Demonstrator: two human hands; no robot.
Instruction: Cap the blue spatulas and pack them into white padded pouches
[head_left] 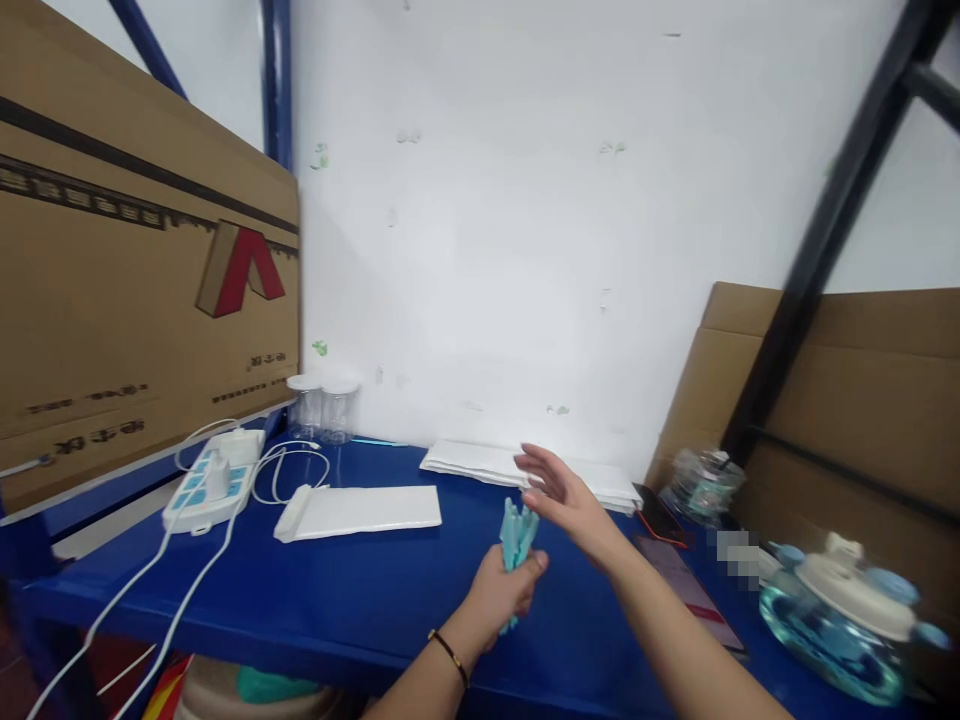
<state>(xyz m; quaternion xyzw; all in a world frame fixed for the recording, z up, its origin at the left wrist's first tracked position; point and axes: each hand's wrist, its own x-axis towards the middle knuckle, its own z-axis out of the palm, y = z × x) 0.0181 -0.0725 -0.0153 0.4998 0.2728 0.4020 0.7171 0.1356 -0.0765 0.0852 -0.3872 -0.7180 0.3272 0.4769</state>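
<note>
My left hand (504, 592), with a bracelet at the wrist, is closed around a bundle of turquoise pens (516, 532) held roughly upright above the blue table. Their upper ends stick out over the fist, and a tip shows below it. Just above and to the right, my right hand (561, 492) is open, fingers spread and bent, its thumb close to the pen tops. Whether the thumb touches them I cannot tell. Left of the hands a white padded envelope (367, 512) lies flat. Behind them rests a stack of white envelopes (480, 463), partly hidden by my right hand.
A power strip (214, 480) with white cables lies at the left, before a large cardboard box (135, 300). Two clear lidded jars (337, 412) stand at the back left. On the right are a dark phone-like object (661, 516), a wrapped jar (703, 487) and a transparent blue kettle-shaped container (840, 620).
</note>
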